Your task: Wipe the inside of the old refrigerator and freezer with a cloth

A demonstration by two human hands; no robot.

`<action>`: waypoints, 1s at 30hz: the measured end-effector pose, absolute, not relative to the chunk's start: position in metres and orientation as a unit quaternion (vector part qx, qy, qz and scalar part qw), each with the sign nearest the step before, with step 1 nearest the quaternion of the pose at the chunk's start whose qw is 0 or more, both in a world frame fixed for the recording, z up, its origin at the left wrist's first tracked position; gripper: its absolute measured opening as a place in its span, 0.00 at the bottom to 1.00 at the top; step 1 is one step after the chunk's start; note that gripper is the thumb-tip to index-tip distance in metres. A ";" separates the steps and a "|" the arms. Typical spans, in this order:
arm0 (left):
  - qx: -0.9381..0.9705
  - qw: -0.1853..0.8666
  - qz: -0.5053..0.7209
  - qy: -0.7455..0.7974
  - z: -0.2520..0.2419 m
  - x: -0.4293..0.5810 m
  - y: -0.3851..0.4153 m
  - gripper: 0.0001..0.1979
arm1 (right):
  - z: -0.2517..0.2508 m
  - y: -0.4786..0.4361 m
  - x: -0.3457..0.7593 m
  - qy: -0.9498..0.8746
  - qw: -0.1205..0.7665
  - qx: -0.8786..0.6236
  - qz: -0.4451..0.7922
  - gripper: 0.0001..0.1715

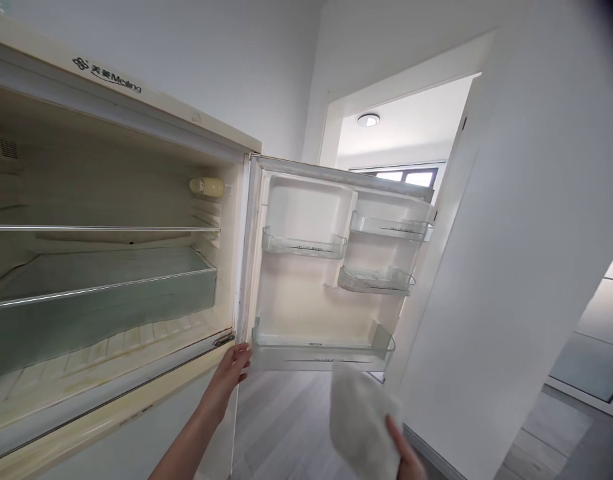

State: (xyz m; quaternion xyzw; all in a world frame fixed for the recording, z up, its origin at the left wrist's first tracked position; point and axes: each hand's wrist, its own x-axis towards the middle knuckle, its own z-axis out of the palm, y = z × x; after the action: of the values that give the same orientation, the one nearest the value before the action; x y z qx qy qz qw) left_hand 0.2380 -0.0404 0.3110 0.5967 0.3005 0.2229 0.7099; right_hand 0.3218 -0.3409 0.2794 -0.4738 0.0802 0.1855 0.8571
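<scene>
A white Meiling refrigerator [111,220] is standing open beside a doorway [401,153], over grey wood flooring [286,420]. The left hand [231,373], fingers apart, is touching the open fridge door [306,293] at its lower corner. The right hand [403,453] is holding its grip clamped on a white cloth [361,420] below the door.

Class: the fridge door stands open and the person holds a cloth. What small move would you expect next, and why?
Probably lifting the white cloth in the right hand up to the bottom door shelf just above it. The left hand rests at the open door's lower corner, seemingly steadying it, and the door shelves look empty, so nothing blocks a wipe.
</scene>
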 end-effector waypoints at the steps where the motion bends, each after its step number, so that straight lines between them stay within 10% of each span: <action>1: 0.587 0.707 0.236 0.315 0.303 0.245 -0.037 0.39 | 0.304 -0.339 0.332 0.077 0.865 -0.468 0.161 0.40; 7: 0.518 0.735 0.240 0.366 0.280 0.278 -0.039 0.45 | 0.472 -0.270 0.362 -0.112 0.842 -0.437 -0.294 0.39; 14: 0.478 0.785 0.213 0.332 0.280 0.281 -0.044 0.39 | 0.605 -0.134 0.385 -0.393 0.559 -0.548 -0.482 0.34; 30: 0.456 0.815 0.178 0.308 0.284 0.280 -0.039 0.33 | 0.613 -0.073 0.363 -0.555 0.023 -0.698 -0.452 0.26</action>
State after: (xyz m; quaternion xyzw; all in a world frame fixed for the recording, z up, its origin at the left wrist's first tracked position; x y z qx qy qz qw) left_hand 0.2804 -0.0393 0.2837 0.4563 0.3085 0.1779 0.8155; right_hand 0.3630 -0.0729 0.6127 -0.6977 -0.5551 -0.4523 0.0229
